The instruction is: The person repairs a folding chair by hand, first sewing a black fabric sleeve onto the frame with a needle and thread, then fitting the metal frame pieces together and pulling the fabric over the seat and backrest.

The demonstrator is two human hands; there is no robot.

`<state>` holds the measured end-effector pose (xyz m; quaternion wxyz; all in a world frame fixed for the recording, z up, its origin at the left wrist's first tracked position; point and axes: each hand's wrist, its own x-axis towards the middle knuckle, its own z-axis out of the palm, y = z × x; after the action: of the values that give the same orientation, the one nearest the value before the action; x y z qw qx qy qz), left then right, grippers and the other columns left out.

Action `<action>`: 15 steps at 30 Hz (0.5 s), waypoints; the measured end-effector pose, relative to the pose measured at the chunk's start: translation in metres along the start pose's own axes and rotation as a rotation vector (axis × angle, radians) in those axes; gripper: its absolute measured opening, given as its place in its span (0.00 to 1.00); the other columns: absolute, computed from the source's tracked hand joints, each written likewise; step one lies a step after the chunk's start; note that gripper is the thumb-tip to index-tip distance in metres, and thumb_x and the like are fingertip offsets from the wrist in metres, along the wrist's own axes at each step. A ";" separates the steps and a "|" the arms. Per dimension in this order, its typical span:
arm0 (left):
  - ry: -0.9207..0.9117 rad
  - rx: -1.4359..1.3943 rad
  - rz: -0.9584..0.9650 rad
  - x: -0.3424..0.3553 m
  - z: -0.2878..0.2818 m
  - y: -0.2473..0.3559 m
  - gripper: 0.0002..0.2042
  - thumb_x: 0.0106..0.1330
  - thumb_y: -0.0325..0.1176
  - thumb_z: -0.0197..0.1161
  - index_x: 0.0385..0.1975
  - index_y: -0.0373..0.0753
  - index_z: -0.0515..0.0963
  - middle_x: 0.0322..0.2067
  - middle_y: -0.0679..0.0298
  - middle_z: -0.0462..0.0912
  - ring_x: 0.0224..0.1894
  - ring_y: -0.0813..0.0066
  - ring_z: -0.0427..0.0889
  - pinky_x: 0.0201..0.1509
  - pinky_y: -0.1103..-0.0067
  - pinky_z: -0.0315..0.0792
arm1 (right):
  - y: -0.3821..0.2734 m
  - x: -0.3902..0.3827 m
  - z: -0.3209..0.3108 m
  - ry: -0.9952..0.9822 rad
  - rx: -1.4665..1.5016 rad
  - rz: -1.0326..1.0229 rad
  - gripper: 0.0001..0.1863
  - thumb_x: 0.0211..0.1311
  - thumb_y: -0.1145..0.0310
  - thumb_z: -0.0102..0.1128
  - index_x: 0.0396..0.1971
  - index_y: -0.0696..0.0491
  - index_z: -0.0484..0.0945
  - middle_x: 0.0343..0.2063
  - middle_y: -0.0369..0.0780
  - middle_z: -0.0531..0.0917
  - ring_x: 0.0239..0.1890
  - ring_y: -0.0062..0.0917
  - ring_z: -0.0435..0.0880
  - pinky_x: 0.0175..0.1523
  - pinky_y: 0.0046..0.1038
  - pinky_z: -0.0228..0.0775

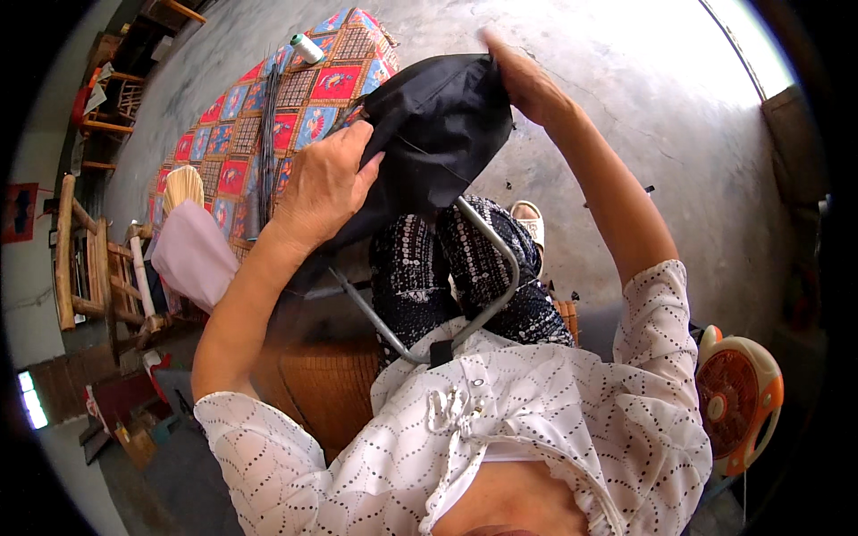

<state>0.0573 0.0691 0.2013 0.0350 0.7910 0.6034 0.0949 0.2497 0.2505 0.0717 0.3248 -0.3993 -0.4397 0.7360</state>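
1. Pinched between the thumb and curled fingers of the left hand (323, 183) is the left edge of some black fabric (442, 125), up and to the left of the grey tube frame (511, 268).
2. Beyond the frame and to its right, the right hand (529, 85) is at the fabric's upper right corner; I cannot tell how firmly its fingers close, as the fingertips are partly hidden and blurred.
3. Between the two hands, the fabric spreads just past the frame's far side, creased and dark; the frame's right arm runs up to its lower edge, and whether they are joined cannot be told.
4. Under the frame are dark patterned trousers (402, 259); a black piece (441, 355) sits at the frame's near bend.
5. Well beyond the frame, to its left, lies a red and blue patterned cloth (335, 85), bearing a thread spool (307, 48) and a bundle of thin dark rods (268, 134).
6. Left of the frame are a pale pink cloth (195, 255) and, farther out, a wooden chair (105, 268).
7. Well right of the frame stands an orange and white fan (735, 397).
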 end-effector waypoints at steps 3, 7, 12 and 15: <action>-0.018 0.025 0.009 -0.006 -0.004 0.012 0.13 0.54 0.24 0.61 0.38 0.32 0.69 0.31 0.48 0.76 0.34 0.47 0.77 0.34 0.64 0.71 | 0.006 0.001 -0.006 -0.164 -0.341 -0.192 0.29 0.59 0.48 0.55 0.40 0.64 0.76 0.36 0.44 0.80 0.38 0.26 0.77 0.45 0.23 0.66; 0.023 0.103 0.053 -0.013 0.002 0.029 0.15 0.51 0.22 0.61 0.39 0.33 0.69 0.32 0.50 0.76 0.34 0.49 0.77 0.34 0.65 0.72 | 0.027 -0.020 -0.046 -0.220 -0.298 -0.313 0.22 0.61 0.55 0.55 0.36 0.62 0.78 0.27 0.38 0.78 0.31 0.21 0.74 0.37 0.22 0.66; 0.058 0.250 0.177 -0.015 -0.009 0.064 0.07 0.50 0.22 0.55 0.28 0.38 0.66 0.21 0.60 0.67 0.24 0.65 0.75 0.24 0.73 0.71 | 0.103 -0.071 -0.119 -0.014 -0.092 0.077 0.20 0.63 0.54 0.54 0.36 0.59 0.78 0.25 0.33 0.76 0.27 0.14 0.70 0.31 0.20 0.62; 0.077 0.371 0.287 -0.018 -0.019 0.091 0.09 0.48 0.27 0.56 0.29 0.36 0.69 0.21 0.65 0.64 0.21 0.73 0.69 0.20 0.80 0.66 | 0.084 -0.091 -0.148 0.080 -0.022 0.054 0.24 0.62 0.50 0.53 0.39 0.59 0.78 0.28 0.35 0.79 0.30 0.17 0.74 0.32 0.22 0.66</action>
<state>0.1351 0.0263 0.2338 -0.1477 0.8573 0.4928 0.0165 0.4107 0.1987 -0.0204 0.3178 -0.4437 -0.4232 0.7232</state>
